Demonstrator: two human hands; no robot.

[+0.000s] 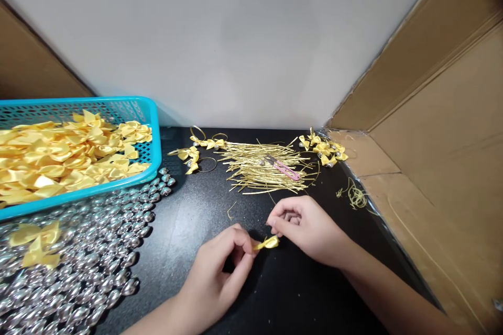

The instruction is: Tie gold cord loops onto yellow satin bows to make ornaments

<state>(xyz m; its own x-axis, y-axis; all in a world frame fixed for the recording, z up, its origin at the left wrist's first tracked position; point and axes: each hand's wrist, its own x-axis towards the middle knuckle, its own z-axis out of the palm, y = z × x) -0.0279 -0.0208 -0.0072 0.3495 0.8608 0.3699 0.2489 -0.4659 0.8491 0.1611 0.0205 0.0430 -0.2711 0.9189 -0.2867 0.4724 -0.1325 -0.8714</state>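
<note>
Yellow bow [270,242] between both hands [214,267] [312,229]

Bow [271,242], 6 o'clock: satin-like cloth, soft sheen. Beads [94,267], 8 o'clock: smooth, mirror-glossy, metallic-looking. Basket [156,136], 9 o'clock: perforated plastic, smooth rim. Strips [239,167], centre: shiny, foil-like. Tabletop [291,293], 6 o'clock: fine-speckled, low sheen. Panel [444,110], 3 o'clock: matt cardboard.
</note>
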